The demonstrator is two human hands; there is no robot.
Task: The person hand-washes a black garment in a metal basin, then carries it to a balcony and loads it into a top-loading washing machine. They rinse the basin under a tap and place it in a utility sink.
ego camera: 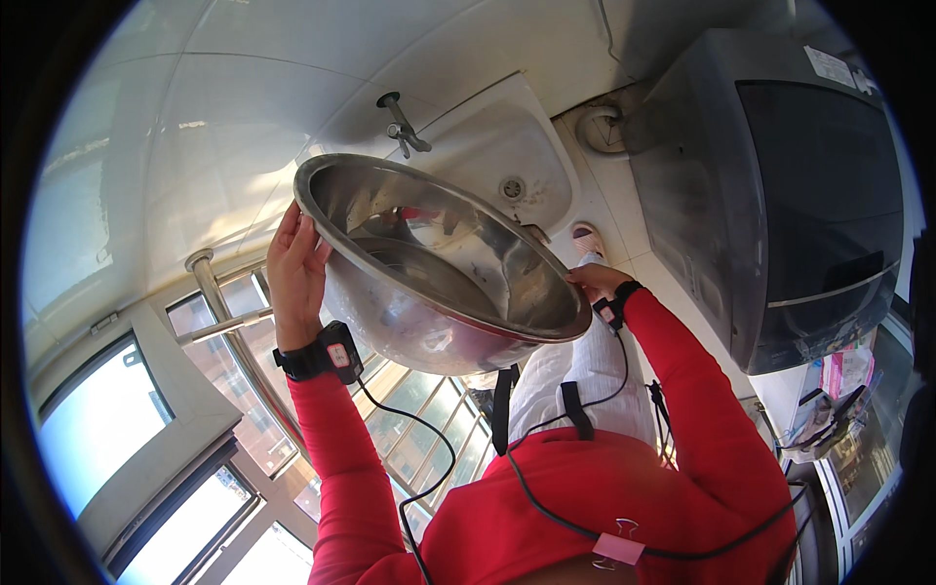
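Note:
A large stainless steel basin point(409, 336) is held up and tilted between my hands. My left hand point(298, 267) grips its rim at the left, thumb near the rim's edge. At the basin's right end my right hand point(598, 279) holds the rim; part of those fingers is hidden. Some water seems to lie in the basin's bottom, though reflections make this unclear. Beyond the basin is a white utility sink point(548, 139) with a drain strainer point(512, 189). A metal tap point(398, 130) sticks out from the tiled wall above the sink, near the basin's far rim.
A dark top-loading washing machine point(702, 197) stands to the right, with a drain hose point(601, 131) beside it. Windows and a metal pipe point(234, 344) are at the left. Cables run from both wrist devices across my body. A bag of packets point(826, 409) hangs at the lower right.

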